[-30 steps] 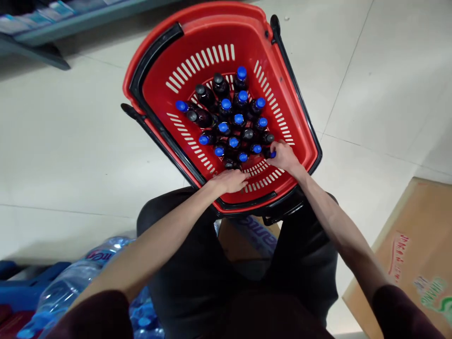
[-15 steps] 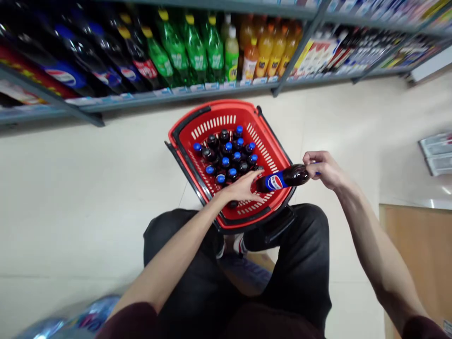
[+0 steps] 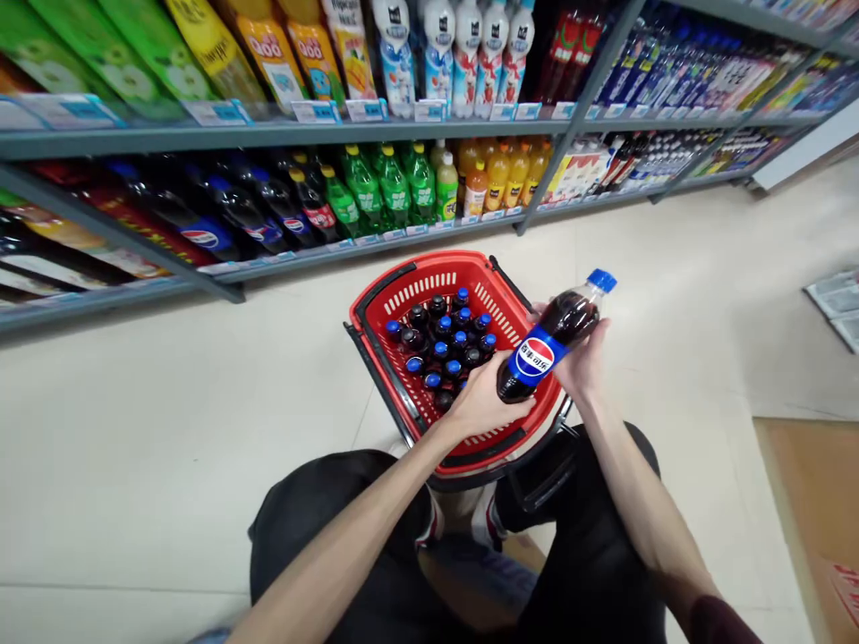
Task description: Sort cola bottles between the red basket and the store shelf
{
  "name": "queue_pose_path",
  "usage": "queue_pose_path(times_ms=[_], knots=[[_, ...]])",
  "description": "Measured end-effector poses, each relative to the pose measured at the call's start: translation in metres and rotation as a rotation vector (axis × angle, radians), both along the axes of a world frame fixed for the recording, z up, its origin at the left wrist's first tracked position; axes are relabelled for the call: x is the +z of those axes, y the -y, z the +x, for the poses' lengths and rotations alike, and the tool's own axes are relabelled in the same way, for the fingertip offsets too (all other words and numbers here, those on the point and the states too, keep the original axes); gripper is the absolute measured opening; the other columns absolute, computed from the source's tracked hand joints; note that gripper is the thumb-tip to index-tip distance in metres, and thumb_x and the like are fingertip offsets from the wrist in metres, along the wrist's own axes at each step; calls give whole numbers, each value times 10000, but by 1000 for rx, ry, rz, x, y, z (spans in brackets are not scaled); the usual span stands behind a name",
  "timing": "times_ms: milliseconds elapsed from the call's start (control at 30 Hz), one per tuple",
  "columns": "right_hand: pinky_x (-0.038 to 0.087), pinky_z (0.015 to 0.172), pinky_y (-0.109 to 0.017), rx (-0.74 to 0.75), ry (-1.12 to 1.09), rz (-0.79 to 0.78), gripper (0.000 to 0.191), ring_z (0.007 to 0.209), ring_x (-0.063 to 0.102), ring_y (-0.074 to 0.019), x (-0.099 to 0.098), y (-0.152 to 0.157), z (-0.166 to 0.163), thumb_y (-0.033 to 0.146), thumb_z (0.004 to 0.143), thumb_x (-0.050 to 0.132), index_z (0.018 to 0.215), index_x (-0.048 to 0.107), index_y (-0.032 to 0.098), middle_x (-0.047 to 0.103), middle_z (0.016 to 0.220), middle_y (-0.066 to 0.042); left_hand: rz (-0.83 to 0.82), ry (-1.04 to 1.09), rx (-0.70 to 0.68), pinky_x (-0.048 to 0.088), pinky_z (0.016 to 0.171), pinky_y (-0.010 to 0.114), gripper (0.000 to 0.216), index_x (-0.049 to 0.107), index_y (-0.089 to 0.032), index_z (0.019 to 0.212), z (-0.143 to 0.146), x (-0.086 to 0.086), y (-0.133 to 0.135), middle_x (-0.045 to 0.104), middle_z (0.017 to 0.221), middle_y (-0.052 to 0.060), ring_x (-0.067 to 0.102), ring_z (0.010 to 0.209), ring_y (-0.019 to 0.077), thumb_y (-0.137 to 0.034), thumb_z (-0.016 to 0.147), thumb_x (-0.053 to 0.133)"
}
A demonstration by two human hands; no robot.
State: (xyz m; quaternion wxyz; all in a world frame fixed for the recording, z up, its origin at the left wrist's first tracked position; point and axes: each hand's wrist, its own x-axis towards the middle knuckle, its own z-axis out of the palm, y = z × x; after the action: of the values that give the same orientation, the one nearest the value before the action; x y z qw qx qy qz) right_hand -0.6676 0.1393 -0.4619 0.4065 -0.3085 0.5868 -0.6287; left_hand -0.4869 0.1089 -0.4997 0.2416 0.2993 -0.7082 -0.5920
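A dark cola bottle [image 3: 551, 338] with a blue cap and a blue label is tilted in the air over the near right corner of a red shopping basket [image 3: 393, 286]. My right hand [image 3: 586, 367] is wrapped around its middle from behind. My left hand [image 3: 484, 404] cups its base from below. Several more dark bottles [image 3: 439, 344] with blue or black caps stand upright inside the basket, which rests on the pale floor in front of my knees.
Shelves [image 3: 282, 134] along the back carry cola, green soda, orange drinks and cartons. A brown cardboard box [image 3: 815, 501] lies on the floor at the right. Pale floor tiles [image 3: 167, 429] surround the basket.
My right hand lifted one bottle out of the basket and tilted it cap-up. My left hand moved from the basket to the bottle's base. My view rose toward the shelves.
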Motion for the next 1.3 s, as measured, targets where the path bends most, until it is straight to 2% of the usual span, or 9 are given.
queue_pose_path(times_ms=[100, 333, 433, 533, 767, 867, 1000, 1167, 1300], knots=[[629, 878, -405, 120, -60, 87, 1115, 1138, 706, -276, -14, -7, 22, 1034, 747, 106, 1284, 620, 202, 723, 1103, -148, 55, -15, 13, 603, 894, 393, 717, 510, -222, 1355, -8, 11, -8, 731, 1206, 79, 730, 1042, 277, -389, 743, 845], [638, 844, -367, 141, 3, 181, 1097, 996, 739, -235, -24, -11, 17, 973, 815, 20, 1222, 663, 182, 731, 913, -119, 99, 34, -180, 556, 1036, 468, 897, 321, -208, 1573, -14, 12, -7, 652, 1383, 142, 666, 1228, 338, -525, 867, 774], [630, 834, -372, 136, 86, 183, 1087, 954, 733, -233, -25, -7, 11, 972, 820, 35, 1109, 714, 174, 717, 838, -122, 109, 46, -205, 481, 1148, 492, 899, 297, -187, 1606, -16, 14, -4, 575, 1499, 169, 569, 1374, 361, -563, 910, 724], [618, 831, -380, 126, 218, 121, 1061, 949, 726, -240, -24, -4, 10, 992, 808, 91, 999, 747, 180, 705, 767, -121, 146, 56, -215, 413, 1207, 501, 794, 322, -165, 1613, -17, 17, -2, 576, 1505, 171, 489, 1456, 365, -618, 1005, 557], [614, 875, -383, 165, 325, 67, 899, 980, 728, -230, -26, -4, 9, 943, 859, 267, 936, 751, 189, 720, 765, -106, 159, 72, -211, 361, 1235, 453, 722, 377, -157, 1600, -18, 15, 2, 572, 1519, 145, 567, 1371, 320, -631, 1057, 423], [619, 902, -392, 144, 340, 73, 882, 1005, 732, -231, -28, -2, 11, 940, 859, 290, 952, 743, 189, 730, 790, -104, 150, 87, -201, 389, 1211, 447, 730, 373, -154, 1605, -18, 14, 2, 604, 1479, 137, 584, 1347, 317, -630, 1055, 427], [625, 943, -394, 116, 375, 65, 839, 1053, 733, -228, -26, 2, 14, 923, 868, 337, 981, 734, 193, 746, 836, -97, 80, 144, -129, 511, 1066, 439, 699, 404, -145, 1568, -18, 15, 0, 713, 1289, 126, 690, 1162, 314, -614, 1051, 441], [636, 962, -391, 121, 440, 12, 801, 1081, 738, -232, -30, 4, 15, 897, 863, 425, 990, 725, 165, 756, 868, -91, -150, 326, 18, 578, 922, 455, 768, 448, -135, 1492, -18, 9, -4, 717, 1274, 176, 717, 1129, 385, -611, 927, 660], [644, 941, -380, 89, 507, -44, 731, 1055, 744, -223, -32, 3, 16, 855, 873, 489, 997, 720, 172, 757, 874, -80, -245, 472, 34, 607, 823, 493, 864, 427, -120, 1501, -18, 6, -6, 755, 1167, 184, 755, 1007, 429, -603, 856, 738]])
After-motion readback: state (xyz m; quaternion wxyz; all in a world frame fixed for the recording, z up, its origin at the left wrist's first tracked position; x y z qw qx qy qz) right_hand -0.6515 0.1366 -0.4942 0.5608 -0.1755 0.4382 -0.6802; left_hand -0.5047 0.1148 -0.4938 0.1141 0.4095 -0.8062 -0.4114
